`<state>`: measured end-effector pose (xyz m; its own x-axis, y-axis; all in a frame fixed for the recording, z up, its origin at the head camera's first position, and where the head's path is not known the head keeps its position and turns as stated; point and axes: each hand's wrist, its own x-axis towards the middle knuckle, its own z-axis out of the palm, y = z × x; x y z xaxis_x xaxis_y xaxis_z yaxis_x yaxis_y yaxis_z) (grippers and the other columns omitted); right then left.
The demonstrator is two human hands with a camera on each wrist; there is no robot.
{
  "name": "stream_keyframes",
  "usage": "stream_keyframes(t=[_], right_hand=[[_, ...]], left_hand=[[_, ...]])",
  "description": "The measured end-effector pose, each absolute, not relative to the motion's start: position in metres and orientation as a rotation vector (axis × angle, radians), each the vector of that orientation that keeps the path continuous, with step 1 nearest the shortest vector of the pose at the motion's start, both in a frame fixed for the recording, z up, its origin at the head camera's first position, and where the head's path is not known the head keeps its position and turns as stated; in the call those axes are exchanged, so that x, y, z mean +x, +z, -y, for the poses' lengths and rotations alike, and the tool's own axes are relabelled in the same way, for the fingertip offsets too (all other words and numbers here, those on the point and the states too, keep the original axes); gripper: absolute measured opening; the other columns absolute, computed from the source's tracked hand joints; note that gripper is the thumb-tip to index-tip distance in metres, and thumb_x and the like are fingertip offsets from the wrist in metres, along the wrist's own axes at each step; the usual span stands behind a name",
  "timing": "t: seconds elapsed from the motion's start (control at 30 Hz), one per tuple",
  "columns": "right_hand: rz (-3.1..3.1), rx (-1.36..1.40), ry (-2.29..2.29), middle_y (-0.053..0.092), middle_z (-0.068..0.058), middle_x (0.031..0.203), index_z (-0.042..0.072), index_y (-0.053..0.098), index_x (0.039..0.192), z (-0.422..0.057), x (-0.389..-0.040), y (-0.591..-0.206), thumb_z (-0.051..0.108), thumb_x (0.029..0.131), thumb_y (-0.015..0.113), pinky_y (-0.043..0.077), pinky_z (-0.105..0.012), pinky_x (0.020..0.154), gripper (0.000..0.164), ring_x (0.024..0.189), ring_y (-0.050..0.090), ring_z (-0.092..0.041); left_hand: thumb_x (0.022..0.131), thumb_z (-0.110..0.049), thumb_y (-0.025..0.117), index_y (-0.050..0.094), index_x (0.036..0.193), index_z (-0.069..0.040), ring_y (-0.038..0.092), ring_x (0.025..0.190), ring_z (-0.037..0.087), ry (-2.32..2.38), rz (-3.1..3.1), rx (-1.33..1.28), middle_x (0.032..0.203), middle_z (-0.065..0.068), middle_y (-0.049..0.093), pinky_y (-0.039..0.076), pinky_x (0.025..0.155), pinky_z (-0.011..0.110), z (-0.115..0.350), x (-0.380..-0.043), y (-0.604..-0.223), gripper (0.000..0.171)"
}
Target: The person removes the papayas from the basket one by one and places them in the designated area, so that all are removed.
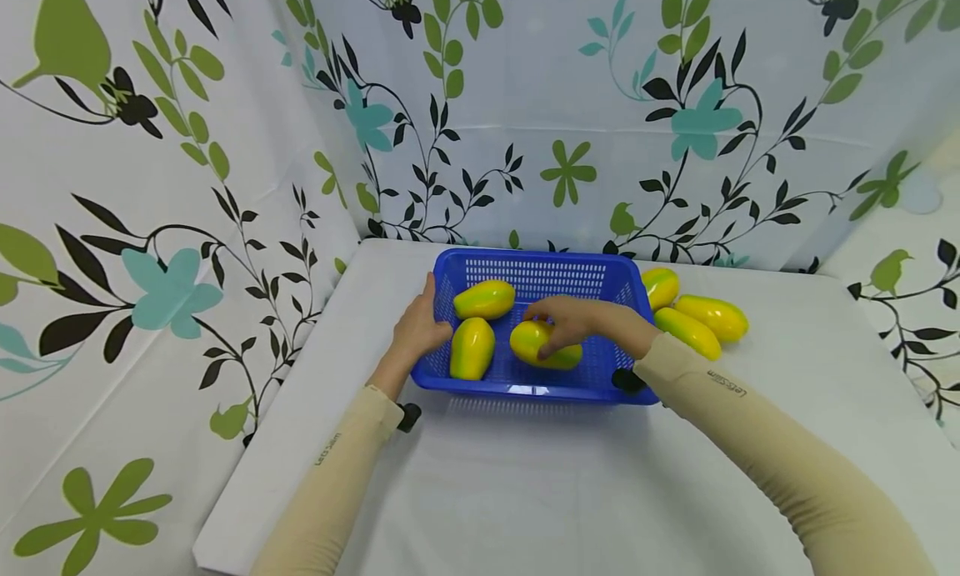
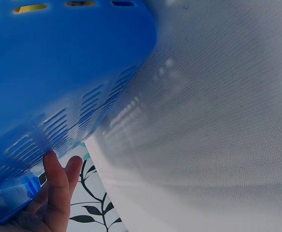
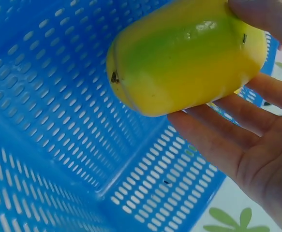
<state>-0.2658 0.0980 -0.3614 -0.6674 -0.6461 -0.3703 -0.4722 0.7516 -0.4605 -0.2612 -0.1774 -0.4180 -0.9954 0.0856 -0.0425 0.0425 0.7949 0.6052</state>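
A blue plastic basket (image 1: 558, 392) with slotted walls stands on the white table. My left hand (image 1: 422, 326) grips its left rim, thumb over the edge and fingers along the outside, as the left wrist view shows. Inside the basket, my right hand (image 1: 566, 319) holds a glossy yellow-green mango (image 1: 527, 343) between thumb and fingers. The right wrist view has this mango (image 3: 179, 63) lying across the fingers, above the slotted basket floor. Two more mangoes lie in the left part of the basket, one mango (image 1: 484, 299) towards the back and another mango (image 1: 472, 349) nearer the front.
Outside the basket's right end, three mangoes lie close together: a rear mango (image 1: 660, 288), a front mango (image 1: 688, 333) and a right-hand mango (image 1: 716, 316). A leaf-patterned curtain (image 1: 480, 142) hangs behind and beside the white table (image 1: 510, 493).
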Motion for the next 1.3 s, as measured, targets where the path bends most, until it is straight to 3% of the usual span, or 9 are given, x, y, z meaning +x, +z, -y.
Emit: stream_keyframes(t=[0.17,0.7,1.3], right_hand=[[-2.483,-0.871,-0.523,0.057,-0.015,0.133,0.006,0.054,0.138,-0.116,-0.264,-0.358,0.028,0.083,0.077,0.042,-0.049,0.103,0.063,0.119,0.052,-0.032],[-2.841,-0.958,-0.707,0.057,-0.017,0.128,0.003,0.050,0.140,-0.156,-0.263,-0.336,0.019,0.079,0.079,0.050,-0.049,0.091,0.069,0.105,0.056,-0.031],[-3.191,-0.884,-0.651,0.051,-0.026,0.132,-0.001,0.048,0.139,-0.222,-0.275,-0.342,0.012,0.078,0.080,0.044,-0.060,0.096,0.070,0.116,0.051,-0.043]], left_hand=[[0.074,-0.011,0.055,0.004,0.159,-0.008,0.052,0.120,0.039,0.994,-2.907,0.110,0.148,0.026,0.042,0.045,0.094,0.056,0.178,-0.262,-0.419,0.099],[0.075,-0.012,0.056,0.005,0.159,-0.008,0.054,0.109,0.037,0.985,-2.914,0.113,0.144,0.027,0.045,0.048,0.088,0.054,0.178,-0.262,-0.420,0.098],[0.075,-0.011,0.056,0.005,0.159,-0.007,0.055,0.106,0.038,0.975,-2.921,0.109,0.141,0.028,0.048,0.049,0.087,0.054,0.176,-0.260,-0.417,0.098]])
